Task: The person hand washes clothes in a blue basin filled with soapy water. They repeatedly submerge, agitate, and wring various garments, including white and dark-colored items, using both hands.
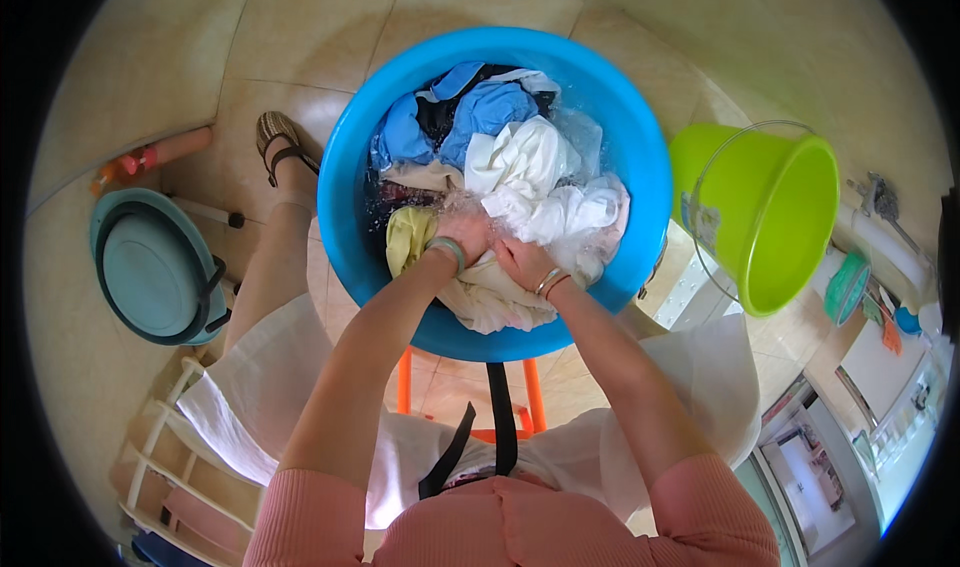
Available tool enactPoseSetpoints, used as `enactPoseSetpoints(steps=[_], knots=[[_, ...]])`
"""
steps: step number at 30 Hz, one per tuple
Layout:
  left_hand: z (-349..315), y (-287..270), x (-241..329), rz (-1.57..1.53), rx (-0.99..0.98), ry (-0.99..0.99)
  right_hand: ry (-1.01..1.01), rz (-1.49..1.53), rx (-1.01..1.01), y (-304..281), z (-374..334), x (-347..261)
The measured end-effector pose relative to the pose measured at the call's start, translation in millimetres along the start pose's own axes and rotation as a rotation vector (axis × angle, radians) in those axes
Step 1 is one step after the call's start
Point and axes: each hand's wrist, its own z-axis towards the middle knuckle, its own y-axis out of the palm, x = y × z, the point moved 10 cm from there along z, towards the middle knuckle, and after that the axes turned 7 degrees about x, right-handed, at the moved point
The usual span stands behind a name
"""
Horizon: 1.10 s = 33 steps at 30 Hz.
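Observation:
A round blue basin [345, 267] holds water and a heap of wet clothes. My left hand [466, 231], with a bangle at the wrist, is down among the clothes near the middle; splashing water blurs its fingers. Close beside it my right hand [524, 263], also with bangles, is closed with curled fingers on a cream garment [495, 302]. Just beyond my hands lies a bunched white garment [530, 162]. Blue cloth [485, 117] is heaped at the far side. A yellow cloth [408, 235] sits left of my left wrist.
A lime green bucket [705, 157] with a wire handle stands right of the basin. Grey-green basins [150, 267] lean at the left, below a red-capped bottle [165, 152]. Orange legs [534, 397] show below the basin. A white rack [150, 457] is at lower left.

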Motion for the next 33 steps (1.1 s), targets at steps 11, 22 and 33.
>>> enactPoseSetpoints(steps=[11, 22, 33], knots=[[-15, -136, 18, -0.014, 0.285, 0.242, 0.09, 0.092, -0.099, -85, 29, -43], [65, -153, -34, -0.044, 0.249, -0.176, 0.198, -0.06, 0.279, -139, 121, -11], [-44, -143, -22, -0.765, 0.466, -0.156, 0.074, 0.396, 0.315, -121, 62, -54]])
